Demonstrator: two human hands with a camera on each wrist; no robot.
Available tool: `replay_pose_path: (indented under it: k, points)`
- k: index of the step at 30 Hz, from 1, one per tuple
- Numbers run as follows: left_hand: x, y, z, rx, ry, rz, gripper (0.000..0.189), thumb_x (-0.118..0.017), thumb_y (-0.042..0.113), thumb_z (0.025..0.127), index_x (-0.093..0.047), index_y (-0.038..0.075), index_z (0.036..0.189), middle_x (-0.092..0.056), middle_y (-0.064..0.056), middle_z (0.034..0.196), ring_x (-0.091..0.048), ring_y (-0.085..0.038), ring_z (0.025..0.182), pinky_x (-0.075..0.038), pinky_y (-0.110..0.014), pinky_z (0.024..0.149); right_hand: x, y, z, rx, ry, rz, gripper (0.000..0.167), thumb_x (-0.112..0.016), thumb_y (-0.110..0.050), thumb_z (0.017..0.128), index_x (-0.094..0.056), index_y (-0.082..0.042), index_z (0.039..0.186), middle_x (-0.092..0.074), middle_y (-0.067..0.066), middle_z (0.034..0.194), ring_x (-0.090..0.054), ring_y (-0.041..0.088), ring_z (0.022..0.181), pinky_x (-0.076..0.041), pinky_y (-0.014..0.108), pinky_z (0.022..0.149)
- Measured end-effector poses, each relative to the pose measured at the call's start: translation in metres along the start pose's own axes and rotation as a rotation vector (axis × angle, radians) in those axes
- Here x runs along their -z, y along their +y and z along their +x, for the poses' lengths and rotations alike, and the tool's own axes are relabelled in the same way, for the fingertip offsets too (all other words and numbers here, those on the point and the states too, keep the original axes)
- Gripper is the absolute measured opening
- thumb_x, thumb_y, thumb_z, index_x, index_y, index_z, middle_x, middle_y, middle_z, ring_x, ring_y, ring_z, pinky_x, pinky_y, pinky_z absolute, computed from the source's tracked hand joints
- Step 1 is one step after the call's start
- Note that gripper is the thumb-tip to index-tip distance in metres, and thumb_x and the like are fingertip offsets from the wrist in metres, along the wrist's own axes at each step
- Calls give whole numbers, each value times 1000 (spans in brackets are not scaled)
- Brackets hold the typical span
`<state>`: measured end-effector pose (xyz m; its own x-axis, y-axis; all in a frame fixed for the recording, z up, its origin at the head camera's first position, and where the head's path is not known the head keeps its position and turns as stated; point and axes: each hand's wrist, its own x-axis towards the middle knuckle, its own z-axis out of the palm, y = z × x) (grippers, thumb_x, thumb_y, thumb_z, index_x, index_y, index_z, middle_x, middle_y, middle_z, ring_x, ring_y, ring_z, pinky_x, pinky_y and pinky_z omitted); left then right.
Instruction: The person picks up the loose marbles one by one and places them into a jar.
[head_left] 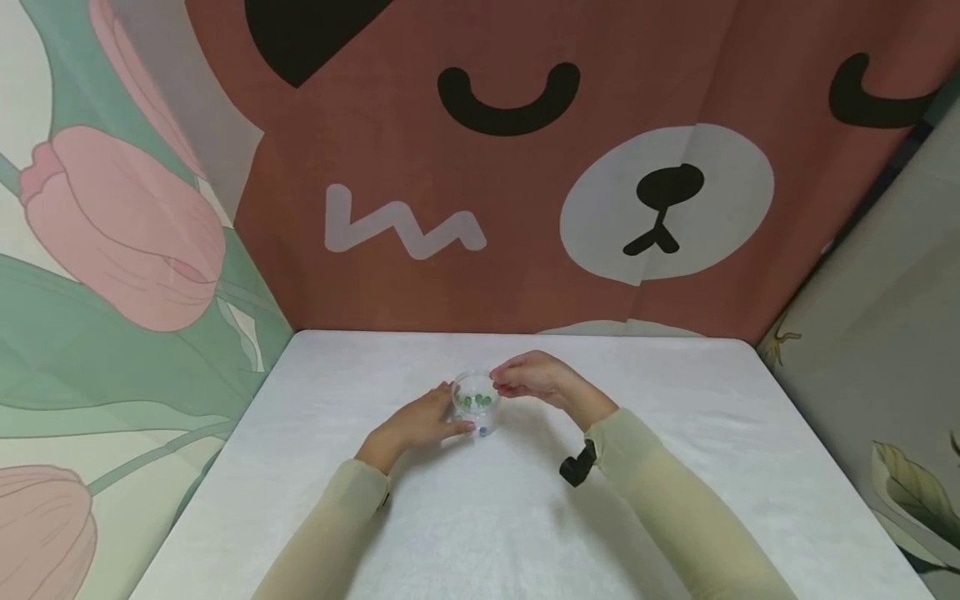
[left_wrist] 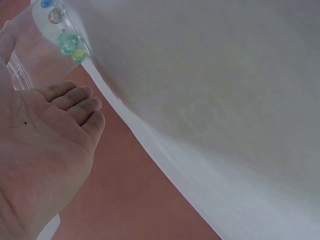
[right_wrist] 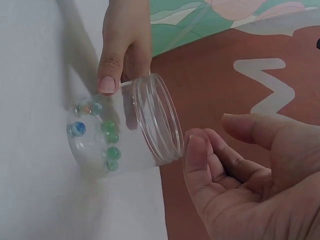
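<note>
A clear round jar (head_left: 487,417) without a lid stands on the white table, several glass marbles (right_wrist: 111,135) lying at its bottom. Most of these are green; one is blue, and another has an orange swirl. My left hand (head_left: 417,422) holds the jar from its left side, thumb at the front and fingers round the far side. At the jar's right rim is my right hand (head_left: 538,377), its fingers (right_wrist: 197,155) loosely curled and its thumb apart from them. Nothing shows between those fingers. The left wrist view shows the left palm (left_wrist: 45,145) beside the jar wall.
A white cloth (head_left: 480,517) covers the table. Behind its far edge hangs a brown curtain (head_left: 405,292) with a cartoon face. A tulip-print curtain (head_left: 127,225) borders the left side, and a pale leaf-print one (head_left: 885,350) the right.
</note>
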<state>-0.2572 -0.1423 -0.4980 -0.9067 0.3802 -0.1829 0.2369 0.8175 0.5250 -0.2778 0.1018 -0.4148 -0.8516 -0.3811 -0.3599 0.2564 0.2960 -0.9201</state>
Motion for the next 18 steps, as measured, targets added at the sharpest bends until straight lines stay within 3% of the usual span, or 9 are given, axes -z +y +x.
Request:
replay_pose_path:
  k: [5,12,18]
  points:
    - [0,0,0,-3,5,3,103,-64,65,91,-21,4,161,-21,-17,167,-21,-30,154,-22,-50,124,6,-4,-6,21,-12,-52,36,-63,-8,100,-60,14,129,-68,26,119,-70,20,94,-57,38,96]
    - [0,1,-1,15,0,8,105,-63,68,89,-21,5,161,-20,-16,167,-21,-31,154,-23,-52,123,24,-7,-19,40,5,-270,34,-66,-18,99,-66,2,126,-71,13,115,-70,22,100,-57,36,94]
    - [1,2,-1,18,-5,9,105,-64,68,89,-21,5,161,-19,-16,167,-20,-32,155,-21,-52,124,41,-7,-31,28,14,-329,34,-67,-22,98,-67,-3,127,-71,12,117,-69,20,100,-57,34,94]
